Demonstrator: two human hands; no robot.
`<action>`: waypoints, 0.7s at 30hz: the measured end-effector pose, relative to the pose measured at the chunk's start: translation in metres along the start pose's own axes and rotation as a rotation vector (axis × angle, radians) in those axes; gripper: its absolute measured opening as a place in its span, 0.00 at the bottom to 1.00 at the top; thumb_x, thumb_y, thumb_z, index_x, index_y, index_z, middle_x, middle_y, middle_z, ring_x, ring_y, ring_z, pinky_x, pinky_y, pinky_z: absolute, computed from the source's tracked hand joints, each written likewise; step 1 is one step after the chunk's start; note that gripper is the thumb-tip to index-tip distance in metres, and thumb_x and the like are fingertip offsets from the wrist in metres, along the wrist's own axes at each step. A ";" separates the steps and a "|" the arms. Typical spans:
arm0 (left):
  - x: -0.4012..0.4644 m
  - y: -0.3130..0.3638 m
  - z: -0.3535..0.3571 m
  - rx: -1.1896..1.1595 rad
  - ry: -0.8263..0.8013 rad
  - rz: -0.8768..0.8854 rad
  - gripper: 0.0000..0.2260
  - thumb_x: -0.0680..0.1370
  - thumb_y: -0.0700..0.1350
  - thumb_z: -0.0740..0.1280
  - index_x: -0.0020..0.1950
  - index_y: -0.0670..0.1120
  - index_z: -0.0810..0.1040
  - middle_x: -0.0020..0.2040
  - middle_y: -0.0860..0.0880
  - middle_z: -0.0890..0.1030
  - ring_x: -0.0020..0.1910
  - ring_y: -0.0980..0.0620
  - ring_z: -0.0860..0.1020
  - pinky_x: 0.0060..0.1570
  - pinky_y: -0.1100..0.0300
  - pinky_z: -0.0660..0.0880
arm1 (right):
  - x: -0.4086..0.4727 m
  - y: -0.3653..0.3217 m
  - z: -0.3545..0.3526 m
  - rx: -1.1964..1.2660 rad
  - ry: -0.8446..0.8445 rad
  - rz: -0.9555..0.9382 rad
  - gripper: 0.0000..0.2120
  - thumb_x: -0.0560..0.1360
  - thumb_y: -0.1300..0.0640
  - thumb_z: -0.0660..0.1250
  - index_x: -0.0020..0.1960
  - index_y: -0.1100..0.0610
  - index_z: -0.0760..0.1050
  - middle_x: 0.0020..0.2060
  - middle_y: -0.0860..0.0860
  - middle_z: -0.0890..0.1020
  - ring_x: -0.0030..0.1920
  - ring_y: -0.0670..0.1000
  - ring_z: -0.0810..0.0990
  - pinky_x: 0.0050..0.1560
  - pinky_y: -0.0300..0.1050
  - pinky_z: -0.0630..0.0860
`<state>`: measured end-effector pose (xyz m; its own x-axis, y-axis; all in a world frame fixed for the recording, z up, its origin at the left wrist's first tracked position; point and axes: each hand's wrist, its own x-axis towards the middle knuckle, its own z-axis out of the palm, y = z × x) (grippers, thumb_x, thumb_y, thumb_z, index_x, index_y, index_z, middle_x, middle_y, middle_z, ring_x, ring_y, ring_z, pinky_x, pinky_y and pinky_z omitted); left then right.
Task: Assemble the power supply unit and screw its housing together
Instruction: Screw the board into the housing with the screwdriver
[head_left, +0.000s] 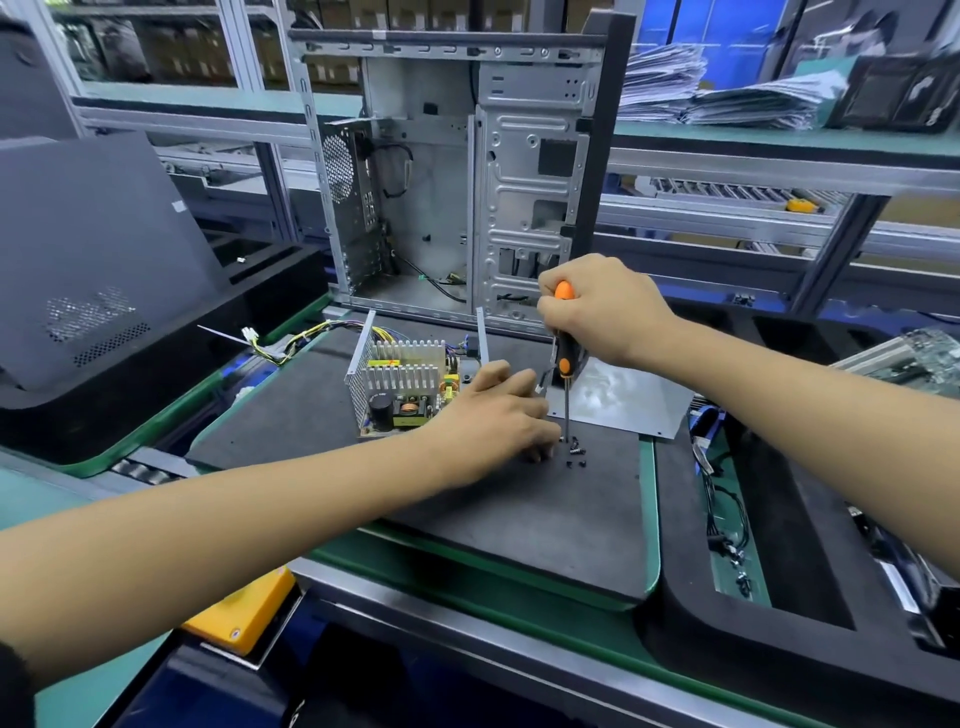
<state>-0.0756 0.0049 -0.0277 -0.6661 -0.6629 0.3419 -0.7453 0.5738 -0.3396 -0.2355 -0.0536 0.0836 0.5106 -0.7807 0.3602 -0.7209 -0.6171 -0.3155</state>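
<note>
Head cam | R hand (605, 312) gripped screwdriver (564, 358) upright, tip at screws (575, 451) | L hand (498, 415) fingers curled down beside screws, pinch not clear | open PSU (402, 384) behind on foam mat (467, 493)

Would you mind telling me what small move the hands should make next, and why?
Probably the left hand should pinch one of the loose screws and seat it on the screwdriver tip. The right hand holds the driver upright with its tip right above the screws on the black mat, and the power supply lies open, uncovered.
</note>
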 end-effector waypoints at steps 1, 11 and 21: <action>-0.001 -0.002 0.002 -0.012 0.009 0.012 0.05 0.81 0.51 0.64 0.52 0.56 0.80 0.47 0.56 0.79 0.57 0.49 0.72 0.57 0.53 0.56 | 0.000 -0.001 0.000 -0.005 -0.008 0.001 0.16 0.76 0.54 0.63 0.30 0.51 0.67 0.29 0.48 0.73 0.33 0.49 0.71 0.34 0.45 0.61; -0.030 -0.002 0.009 -0.520 0.031 -0.192 0.10 0.82 0.55 0.67 0.47 0.50 0.73 0.46 0.54 0.78 0.48 0.52 0.72 0.50 0.54 0.68 | 0.002 -0.014 -0.005 0.213 -0.018 -0.014 0.11 0.70 0.51 0.61 0.31 0.54 0.71 0.35 0.56 0.82 0.41 0.60 0.81 0.48 0.61 0.80; -0.052 -0.007 0.012 -1.245 0.119 -0.539 0.08 0.77 0.44 0.77 0.50 0.48 0.79 0.40 0.47 0.86 0.41 0.48 0.86 0.45 0.52 0.83 | 0.008 -0.025 0.006 0.351 -0.055 -0.064 0.11 0.69 0.54 0.62 0.28 0.52 0.69 0.29 0.49 0.77 0.42 0.62 0.80 0.48 0.68 0.78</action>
<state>-0.0356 0.0291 -0.0538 -0.2374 -0.9320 0.2739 -0.4014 0.3509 0.8460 -0.2105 -0.0450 0.0887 0.5810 -0.7376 0.3441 -0.4865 -0.6536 -0.5797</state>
